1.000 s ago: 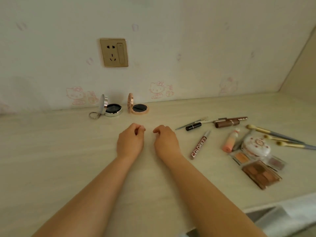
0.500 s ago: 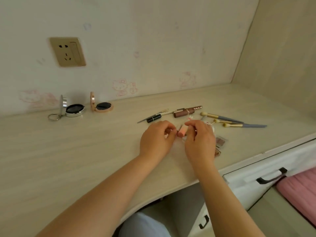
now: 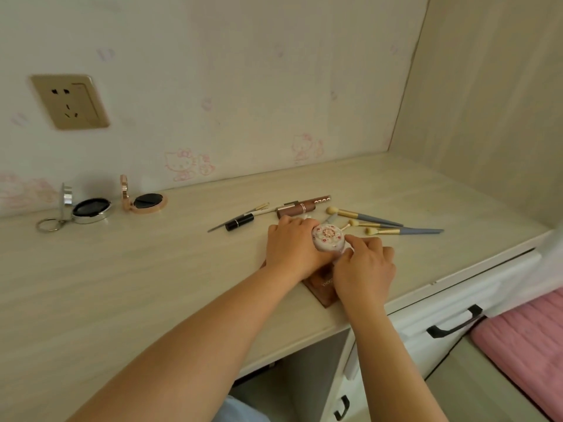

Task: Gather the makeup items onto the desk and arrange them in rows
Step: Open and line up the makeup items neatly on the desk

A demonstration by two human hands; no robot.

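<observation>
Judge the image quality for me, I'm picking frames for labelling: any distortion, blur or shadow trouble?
Head view: wide-angle bending bows the desk edge; soft daylight, faint shadows behind the open compacts; the hands and floral compact look sharp, no glare.

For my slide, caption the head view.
Both hands, left hand and right hand, grip a round floral compact above a brown palette on the desk.

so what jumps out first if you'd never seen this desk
Both hands meet at the desk's front right edge, the left hand and right hand gripping a round white compact with a pink floral lid above a brown rectangular palette. Behind them lie three gold-and-grey makeup brushes; far left, two open round compacts stand below a gold wall socket.
</observation>
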